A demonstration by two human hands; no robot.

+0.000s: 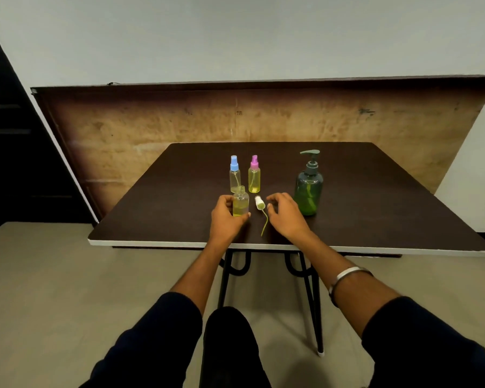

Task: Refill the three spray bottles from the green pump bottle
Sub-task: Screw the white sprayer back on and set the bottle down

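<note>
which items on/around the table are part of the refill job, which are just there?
Part of the job:
green pump bottle
open spray bottle, gripped by the left hand
its white spray cap with dip tube, lying on the table beside the right hand
blue-capped spray bottle
pink-capped spray bottle

Just there:
wooden board leaning on the wall
bracelet

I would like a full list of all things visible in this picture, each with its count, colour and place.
Capped spray bottles: 2, blue cap and pink cap, table centre, side by side.
Open spray bottle: 1, clear with yellow liquid, nearer, uncapped.
Spray head: 1, white with green tube, lying beside the open bottle.
Green pump bottle: 1, right of the others.
Table: 1, dark brown.
Board: 1, tan, behind the table.
Bangle: 1, silver, right forearm.
Left hand: holds the open bottle.
Right hand: beside the spray head, holding nothing.
</note>
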